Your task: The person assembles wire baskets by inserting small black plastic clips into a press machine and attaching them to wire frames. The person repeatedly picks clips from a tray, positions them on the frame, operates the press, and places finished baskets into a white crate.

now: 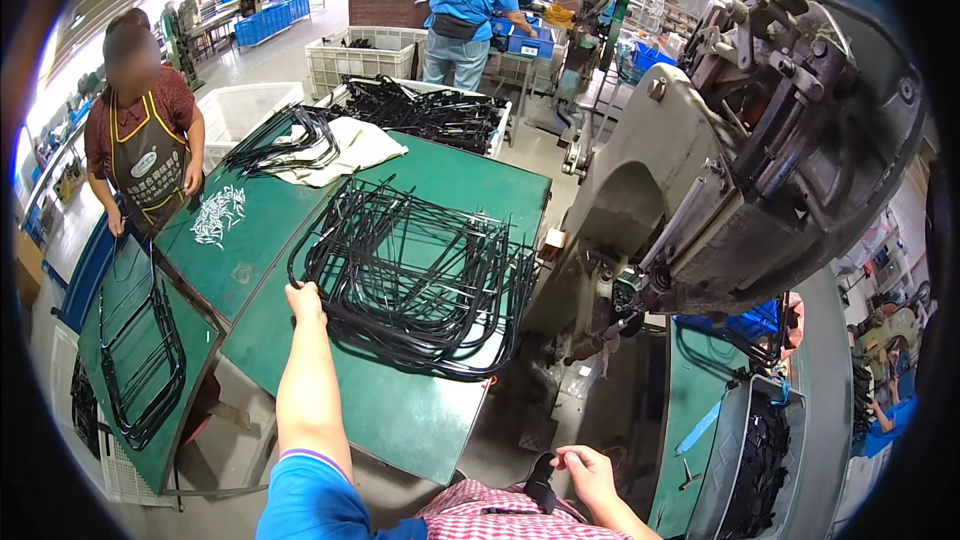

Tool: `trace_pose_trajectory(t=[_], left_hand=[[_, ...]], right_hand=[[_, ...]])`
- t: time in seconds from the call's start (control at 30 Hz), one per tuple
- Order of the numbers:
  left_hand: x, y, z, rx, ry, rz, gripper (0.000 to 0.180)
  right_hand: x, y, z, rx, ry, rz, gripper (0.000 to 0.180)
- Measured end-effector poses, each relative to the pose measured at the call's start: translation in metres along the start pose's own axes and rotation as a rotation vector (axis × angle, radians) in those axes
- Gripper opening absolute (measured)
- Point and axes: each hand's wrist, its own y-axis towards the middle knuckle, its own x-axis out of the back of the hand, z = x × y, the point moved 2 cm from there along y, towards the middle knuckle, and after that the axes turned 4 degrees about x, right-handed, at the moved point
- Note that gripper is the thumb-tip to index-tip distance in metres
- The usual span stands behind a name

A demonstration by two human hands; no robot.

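Bent black metal tube frames lie in a tangled stack on the green-topped table in front of me. My left hand reaches forward to the stack's left side, its fingers closed around the edge of one black tube frame. Low in the view, by my checked apron, is my right hand. Its fingers are curled in; whether anything small sits between them is hidden. A dark object shows just left of that hand, its kind unclear.
A large grey press machine rises close on my right. Beyond the table stands a crate of black parts. Small white pieces lie on the table's far left. A grey bin stands lower right. Two co-workers stand nearby.
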Motion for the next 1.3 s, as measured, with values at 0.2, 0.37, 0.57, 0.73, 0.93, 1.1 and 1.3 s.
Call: trace_pose_trajectory(t=[0.2, 0.37, 0.57, 0.73, 0.93, 1.1, 1.3], left_hand=[[-0.007, -0.180, -0.116, -0.228, -0.832, 0.394, 0.036], [0.047, -0.327, -0.146, -0.624, -0.660, 0.733, 0.032], [0.131, -0.404, -0.127, -0.721, -0.710, 1.024, 0.034], [0.201, -0.434, -0.107, -0.551, -0.502, 1.303, 0.024], [0.210, -0.434, -0.083, -0.029, -0.804, 1.575, 0.091], [0.155, -0.447, -0.055, -0.027, -0.253, 1.820, 0.107], [0.120, -0.483, -0.087, -0.167, 0.218, 2.160, 0.110]], right_hand=[[-0.027, 0.039, 0.056, 0.156, 0.042, 0.159, 0.020], [-0.063, 0.075, 0.133, 0.502, 0.170, 0.215, 0.026], [-0.107, 0.089, 0.188, 0.555, 0.505, 0.497, 0.076], [-0.121, 0.024, 0.210, 0.497, 0.822, 0.840, 0.088], [-0.096, -0.016, 0.185, 0.301, 0.705, 0.840, 0.088], [-0.074, -0.040, 0.161, 0.334, 0.659, 0.783, 0.091], [-0.037, -0.041, 0.168, 0.648, 0.251, 0.570, 0.081]])
